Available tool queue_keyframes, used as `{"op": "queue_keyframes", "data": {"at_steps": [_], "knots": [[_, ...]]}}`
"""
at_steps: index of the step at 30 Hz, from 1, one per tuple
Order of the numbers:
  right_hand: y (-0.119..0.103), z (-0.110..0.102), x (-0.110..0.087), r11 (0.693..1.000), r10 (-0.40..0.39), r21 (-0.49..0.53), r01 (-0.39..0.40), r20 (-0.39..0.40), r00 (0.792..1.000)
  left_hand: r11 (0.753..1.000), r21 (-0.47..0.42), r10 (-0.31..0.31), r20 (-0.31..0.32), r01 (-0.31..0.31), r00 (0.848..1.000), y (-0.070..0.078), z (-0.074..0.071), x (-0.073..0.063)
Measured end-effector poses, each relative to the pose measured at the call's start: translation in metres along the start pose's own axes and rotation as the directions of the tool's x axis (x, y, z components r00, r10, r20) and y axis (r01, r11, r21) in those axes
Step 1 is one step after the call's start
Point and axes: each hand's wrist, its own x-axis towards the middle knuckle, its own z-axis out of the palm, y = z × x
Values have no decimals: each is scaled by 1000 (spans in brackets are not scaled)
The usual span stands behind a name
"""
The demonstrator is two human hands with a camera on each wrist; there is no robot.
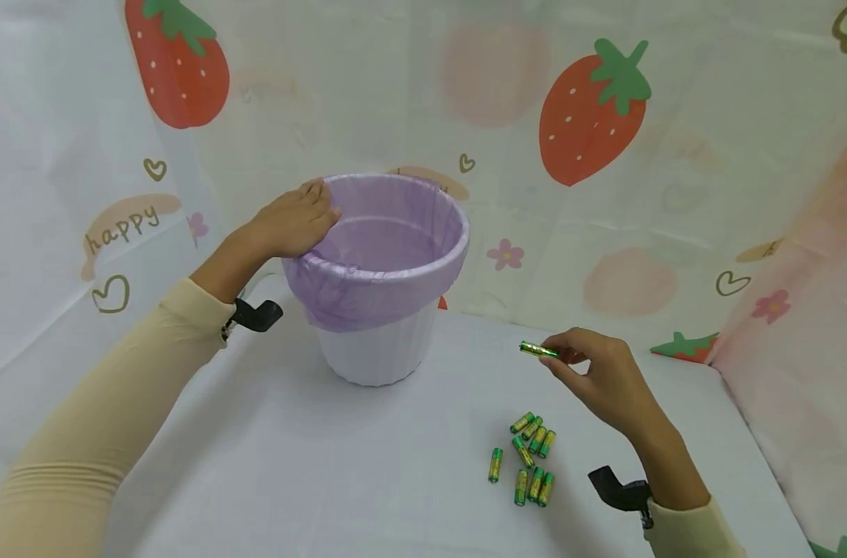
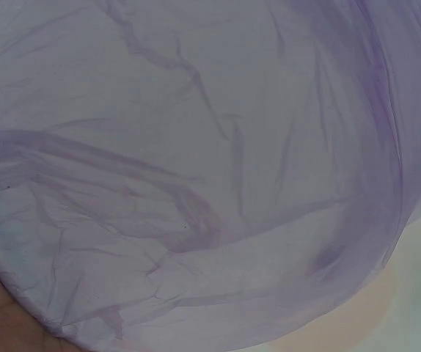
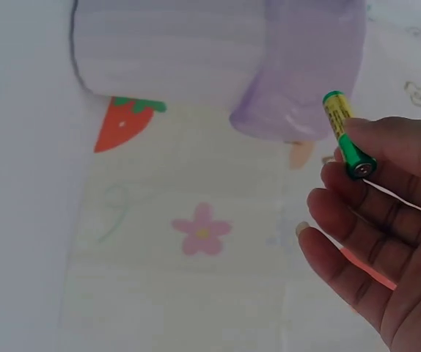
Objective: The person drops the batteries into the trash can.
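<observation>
The right hand (image 1: 604,380) pinches a battery (image 1: 537,349) between thumb and fingertips, to the right of the bin (image 1: 374,353) and apart from it. The battery is a small cylinder, gold-yellow along its body with green ends, tilted in the right wrist view. The remaining fingers curve loosely, palm turned toward the bin. Nearer the wearer than the bin and to its right, loose batteries (image 1: 523,452) lie on the white table (image 1: 353,473). A purple liner (image 1: 367,298) folds over the bin's rim; the left hand (image 1: 294,221) holds that rim's left side, arm outstretched.
</observation>
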Motion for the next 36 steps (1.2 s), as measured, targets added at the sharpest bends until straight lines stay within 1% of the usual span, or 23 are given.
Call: {"op": "queue_keyframes", "data": {"at_steps": [7, 15, 29, 36], "knots": [[-7, -9, 32, 999, -52, -9, 53, 7, 999, 1000, 22, 1, 6, -1, 1000, -1, 0, 2], [-16, -14, 60, 996, -92, -11, 92, 21, 996, 998, 56, 6, 9, -6, 1000, -1, 0, 5], [-30, -13, 98, 991, -133, 7, 132, 18, 991, 999, 42, -3, 16, 2, 1000, -2, 1, 3], [-37, -16, 116, 988, -155, 7, 154, 24, 988, 998, 55, 3, 19, -4, 1000, -2, 0, 4]]}}
